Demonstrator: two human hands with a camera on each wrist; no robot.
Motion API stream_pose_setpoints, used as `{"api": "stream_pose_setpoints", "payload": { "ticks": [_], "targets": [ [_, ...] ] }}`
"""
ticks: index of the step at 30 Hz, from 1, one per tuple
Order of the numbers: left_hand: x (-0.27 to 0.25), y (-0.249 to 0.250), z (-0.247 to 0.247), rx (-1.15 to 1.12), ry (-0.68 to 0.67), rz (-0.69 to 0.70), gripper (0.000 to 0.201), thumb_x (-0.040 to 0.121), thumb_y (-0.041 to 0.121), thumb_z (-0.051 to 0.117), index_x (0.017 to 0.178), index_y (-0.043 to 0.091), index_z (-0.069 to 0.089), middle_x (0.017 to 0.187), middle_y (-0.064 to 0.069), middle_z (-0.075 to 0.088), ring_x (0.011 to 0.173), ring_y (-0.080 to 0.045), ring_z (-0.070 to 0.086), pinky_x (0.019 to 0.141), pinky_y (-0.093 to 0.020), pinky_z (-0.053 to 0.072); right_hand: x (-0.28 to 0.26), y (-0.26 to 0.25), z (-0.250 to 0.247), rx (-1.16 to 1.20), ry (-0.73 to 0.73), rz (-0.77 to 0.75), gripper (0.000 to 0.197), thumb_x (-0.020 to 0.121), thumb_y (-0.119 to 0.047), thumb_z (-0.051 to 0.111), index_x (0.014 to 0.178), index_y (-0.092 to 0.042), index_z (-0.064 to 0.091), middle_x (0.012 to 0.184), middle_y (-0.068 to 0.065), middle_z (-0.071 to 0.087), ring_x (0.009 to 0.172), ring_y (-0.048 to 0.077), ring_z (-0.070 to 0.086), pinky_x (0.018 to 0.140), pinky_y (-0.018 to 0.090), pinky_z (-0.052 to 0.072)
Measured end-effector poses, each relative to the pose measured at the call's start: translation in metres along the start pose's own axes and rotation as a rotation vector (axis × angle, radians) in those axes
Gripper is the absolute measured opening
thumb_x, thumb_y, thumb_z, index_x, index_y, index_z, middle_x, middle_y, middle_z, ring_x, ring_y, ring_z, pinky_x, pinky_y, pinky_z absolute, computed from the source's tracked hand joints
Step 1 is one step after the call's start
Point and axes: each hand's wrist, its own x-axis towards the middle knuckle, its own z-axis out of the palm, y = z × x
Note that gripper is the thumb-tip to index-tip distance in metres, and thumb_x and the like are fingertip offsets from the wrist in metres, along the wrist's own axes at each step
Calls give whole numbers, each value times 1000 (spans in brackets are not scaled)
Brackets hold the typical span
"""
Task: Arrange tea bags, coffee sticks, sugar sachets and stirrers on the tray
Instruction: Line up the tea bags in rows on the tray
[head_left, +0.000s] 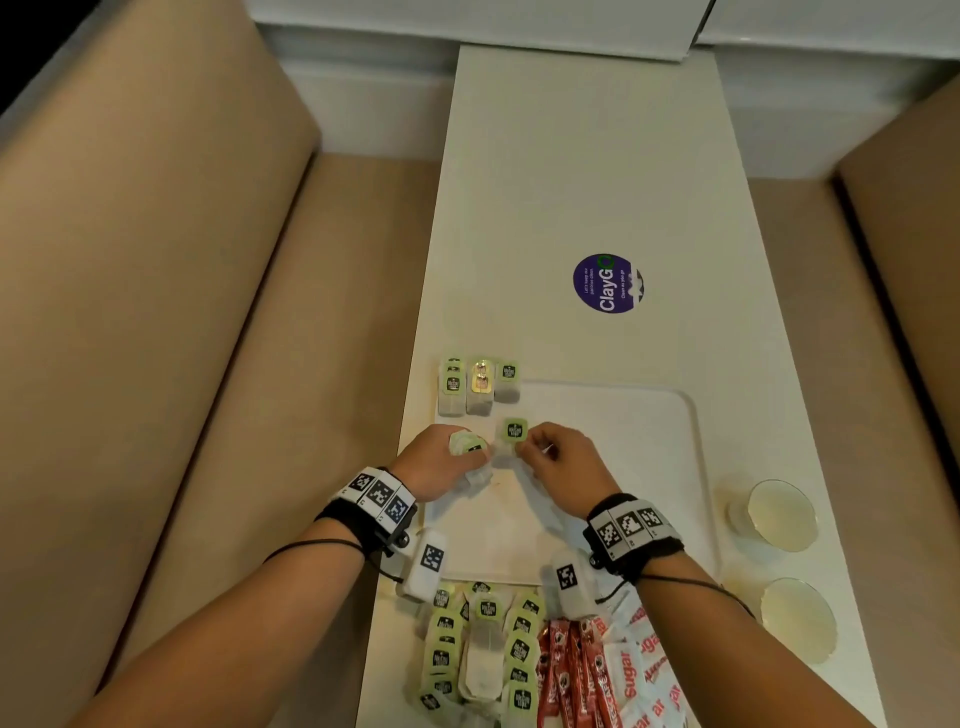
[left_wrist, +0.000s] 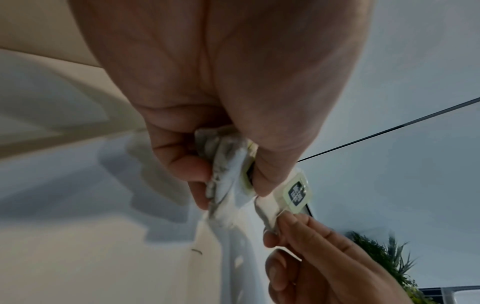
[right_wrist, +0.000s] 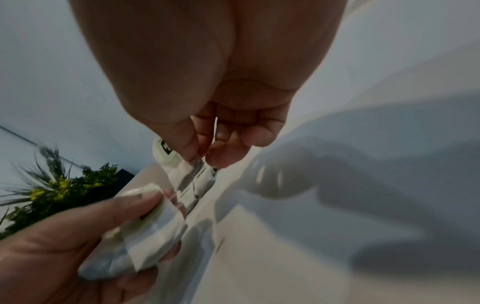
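Note:
Both hands hover over the left part of the white tray (head_left: 649, 415). My left hand (head_left: 447, 460) grips a small bundle of tea bags (head_left: 470, 449) with green tags; the same bundle of tea bags (left_wrist: 228, 170) shows between thumb and fingers in the left wrist view. My right hand (head_left: 545, 454) pinches one tea bag (head_left: 511, 434) by its edge, tag up; this tea bag (right_wrist: 187, 170) hangs from the fingertips in the right wrist view. A row of tea bags (head_left: 478, 384) lies at the tray's far left corner. A pile of tea bags (head_left: 483, 649), red coffee sticks (head_left: 571, 670) and sugar sachets (head_left: 634, 665) lies near me.
Two glasses (head_left: 779, 514) stand to the right of the tray on the narrow white table (head_left: 571, 182). A purple round sticker (head_left: 608, 283) is on the table beyond the tray. Beige bench seats flank both sides.

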Motion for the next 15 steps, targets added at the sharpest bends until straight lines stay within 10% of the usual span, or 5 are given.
{"api": "stream_pose_setpoints", "payload": {
  "ticks": [7, 15],
  "targets": [
    [21, 9, -3, -55, -8, -20, 17, 94, 14, 67, 102, -1, 69, 85, -6, 68, 75, -16, 64, 78, -46, 58, 44, -6, -8, -77, 73, 76, 15, 97, -24, 63, 83, -20, 69, 85, -1, 71, 78, 13, 62, 73, 25, 44],
    [24, 17, -7, -59, -49, -10, 14, 96, 11, 62, 104, 2, 69, 86, -3, 68, 74, -12, 63, 73, -28, 55, 62, -10, 7, -132, 132, 181, 23, 92, -26, 62, 73, -16, 70, 72, 0, 70, 74, 22, 67, 71, 33, 56]
  ]
}}
